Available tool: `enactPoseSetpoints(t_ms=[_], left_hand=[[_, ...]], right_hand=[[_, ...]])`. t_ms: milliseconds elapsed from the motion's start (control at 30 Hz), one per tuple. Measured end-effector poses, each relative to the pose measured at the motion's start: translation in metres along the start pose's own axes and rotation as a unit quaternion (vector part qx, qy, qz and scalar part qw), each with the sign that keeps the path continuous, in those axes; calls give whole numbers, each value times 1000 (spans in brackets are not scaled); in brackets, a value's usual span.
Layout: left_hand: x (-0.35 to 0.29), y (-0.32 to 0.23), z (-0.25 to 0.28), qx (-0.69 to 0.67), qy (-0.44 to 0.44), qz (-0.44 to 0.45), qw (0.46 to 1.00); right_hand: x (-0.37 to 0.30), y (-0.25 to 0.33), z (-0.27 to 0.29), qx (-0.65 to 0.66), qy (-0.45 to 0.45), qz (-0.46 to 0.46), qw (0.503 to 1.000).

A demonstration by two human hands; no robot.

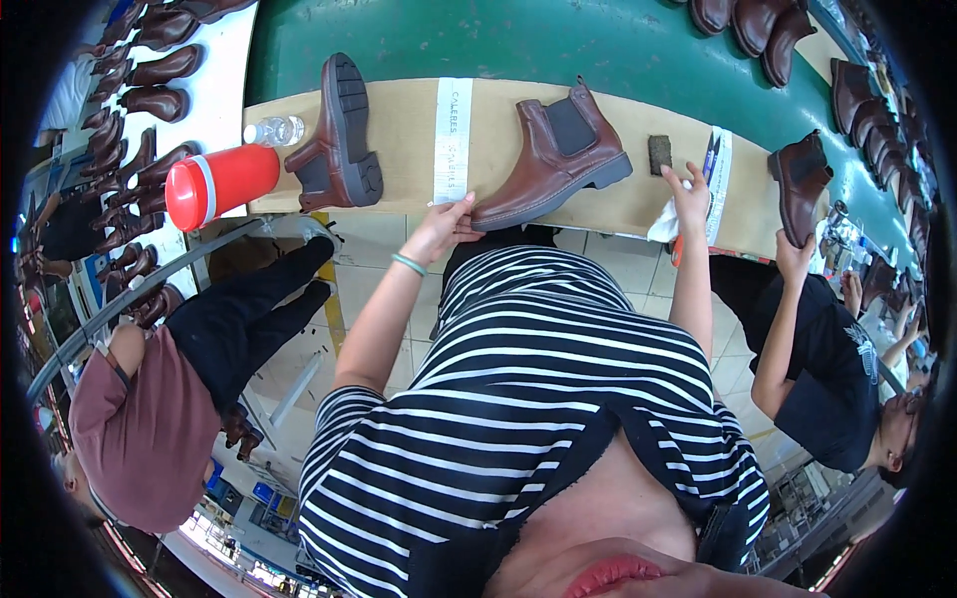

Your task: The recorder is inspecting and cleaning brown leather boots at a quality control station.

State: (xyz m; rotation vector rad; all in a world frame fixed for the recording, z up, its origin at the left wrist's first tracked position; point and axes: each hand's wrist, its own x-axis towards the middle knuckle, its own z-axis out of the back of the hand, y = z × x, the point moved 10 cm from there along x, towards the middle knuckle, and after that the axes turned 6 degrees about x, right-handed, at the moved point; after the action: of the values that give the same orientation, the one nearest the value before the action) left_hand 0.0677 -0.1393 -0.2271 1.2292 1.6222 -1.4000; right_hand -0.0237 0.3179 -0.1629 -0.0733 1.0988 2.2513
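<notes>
The green table (419, 38) carries a tan board (404, 140) along its near edge. On the board, left to right, are a clear bottle (274, 131), a left boot (342, 145) on its side with tread showing, a white band (454, 130), a middle boot (553, 164), a dark block (660, 154), and a second band (721, 179) with a pen (711, 159) along it.

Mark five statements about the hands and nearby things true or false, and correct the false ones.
1. The left hand is at the toe of the middle boot. True.
2. The right hand grips a red container. False: it is beside the small dark block.
3. The clear bottle is next to the red container. True.
4. The left wrist is bare. False: it wears a pale green band.
5. The middle boot's toe points left. True.
</notes>
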Motion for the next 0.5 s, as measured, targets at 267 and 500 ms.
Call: enactPoseSetpoints(t_ms=[267,500], left_hand=[[-8,-24,-10,5,-75,-96,993],[-2,-161,-18,227,-126,-433,863]], right_hand=[[16,19,-21,-163,-12,69,984],[23,70,-18,-96,45,163,981]])
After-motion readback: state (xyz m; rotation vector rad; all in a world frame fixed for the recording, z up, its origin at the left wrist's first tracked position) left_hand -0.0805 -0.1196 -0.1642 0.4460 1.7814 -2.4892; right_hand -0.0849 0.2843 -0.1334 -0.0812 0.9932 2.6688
